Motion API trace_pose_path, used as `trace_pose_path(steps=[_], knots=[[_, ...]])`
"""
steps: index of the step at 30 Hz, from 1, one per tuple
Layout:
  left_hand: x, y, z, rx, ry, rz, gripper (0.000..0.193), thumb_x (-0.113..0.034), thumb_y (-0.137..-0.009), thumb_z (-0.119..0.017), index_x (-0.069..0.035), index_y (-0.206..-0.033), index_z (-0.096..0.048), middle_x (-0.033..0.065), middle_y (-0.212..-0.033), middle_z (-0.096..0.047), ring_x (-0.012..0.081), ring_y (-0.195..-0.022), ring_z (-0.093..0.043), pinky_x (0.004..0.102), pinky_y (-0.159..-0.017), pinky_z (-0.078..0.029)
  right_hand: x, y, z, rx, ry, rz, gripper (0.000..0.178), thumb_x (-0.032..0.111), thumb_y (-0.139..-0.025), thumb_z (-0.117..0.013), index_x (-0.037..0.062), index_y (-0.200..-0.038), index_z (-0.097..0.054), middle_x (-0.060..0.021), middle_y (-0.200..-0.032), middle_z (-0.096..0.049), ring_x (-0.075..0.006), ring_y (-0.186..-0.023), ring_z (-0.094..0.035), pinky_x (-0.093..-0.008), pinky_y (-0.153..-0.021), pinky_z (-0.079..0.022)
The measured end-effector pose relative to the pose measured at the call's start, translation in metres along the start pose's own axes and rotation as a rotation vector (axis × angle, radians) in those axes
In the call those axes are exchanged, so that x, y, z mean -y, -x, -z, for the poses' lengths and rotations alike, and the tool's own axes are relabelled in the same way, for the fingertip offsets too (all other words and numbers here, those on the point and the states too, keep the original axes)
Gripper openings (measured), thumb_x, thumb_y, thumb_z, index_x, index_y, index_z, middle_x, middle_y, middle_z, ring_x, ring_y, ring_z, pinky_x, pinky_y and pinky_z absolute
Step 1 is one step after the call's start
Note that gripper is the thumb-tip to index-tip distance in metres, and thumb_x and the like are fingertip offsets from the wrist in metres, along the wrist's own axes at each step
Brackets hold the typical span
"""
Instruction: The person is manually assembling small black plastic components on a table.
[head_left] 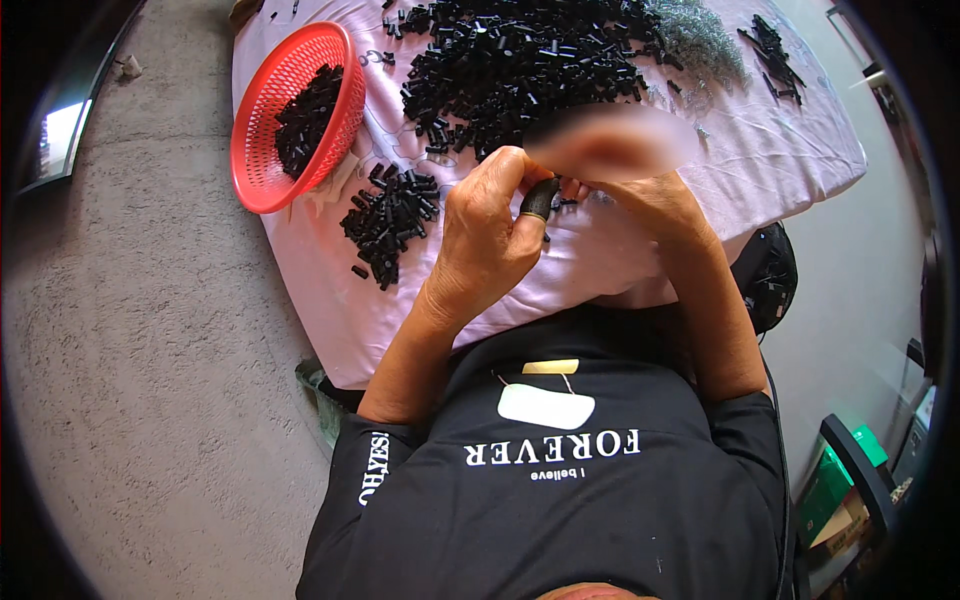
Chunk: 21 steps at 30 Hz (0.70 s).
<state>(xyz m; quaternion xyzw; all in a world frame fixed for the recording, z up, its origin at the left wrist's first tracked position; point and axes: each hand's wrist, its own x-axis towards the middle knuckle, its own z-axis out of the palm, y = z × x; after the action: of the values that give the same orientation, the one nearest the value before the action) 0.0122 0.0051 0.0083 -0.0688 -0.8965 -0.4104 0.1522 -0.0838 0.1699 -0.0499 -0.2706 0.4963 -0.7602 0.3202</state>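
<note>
Over the near part of the table, my left hand (492, 215) and my right hand (645, 195) meet at their fingertips. My left hand is closed in a pinch, its thumb wearing a black cover (540, 198) with a gold-coloured band. A blurred patch hides much of my right hand; the fingertips that show are curled in beside the left thumb. What the fingers hold is too small and covered to make out. Just beyond them spreads a large pile of short black cylindrical pieces (500, 60). Left of my left hand lies a smaller heap of such pieces (390, 222).
A red perforated basket (345, 110) with black pieces inside leans at the table's left edge. Small silvery metal parts (700, 45) are heaped at the far right, beside longer black pieces (772, 58). A pink cloth (790, 150) covers the table. A black bag-like object (768, 280) hangs at right.
</note>
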Motion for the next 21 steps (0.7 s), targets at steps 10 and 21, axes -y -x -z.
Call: trace_pose_path(steps=[10,21], knots=[[0.002,0.001,-0.006,-0.079,-0.012,-0.01,0.017,0.008,-0.075,-0.064,0.0,-0.089,-0.058,0.0136,-0.08,-0.062,0.0287,-0.071,-0.063,0.0363,-0.065,-0.05,0.001,0.0,0.0,0.006,-0.025,-0.012,0.016,0.01,-0.095,-0.064,0.0007,-0.107,-0.067,-0.0029,-0.09,-0.068,-0.0072,-0.08,-0.063,-0.0229,-0.076,-0.053],[0.011,0.009,-0.004,0.039,0.029,0.048,0.021,0.008,-0.075,-0.062,0.0,-0.093,-0.059,0.015,-0.082,-0.063,0.0316,-0.075,-0.065,0.0378,-0.067,-0.051,0.001,0.0,-0.001,-0.026,-0.05,0.001,0.015,0.01,-0.095,-0.064,0.0012,-0.107,-0.067,-0.0034,-0.089,-0.069,-0.0076,-0.08,-0.065,-0.0218,-0.075,-0.053]])
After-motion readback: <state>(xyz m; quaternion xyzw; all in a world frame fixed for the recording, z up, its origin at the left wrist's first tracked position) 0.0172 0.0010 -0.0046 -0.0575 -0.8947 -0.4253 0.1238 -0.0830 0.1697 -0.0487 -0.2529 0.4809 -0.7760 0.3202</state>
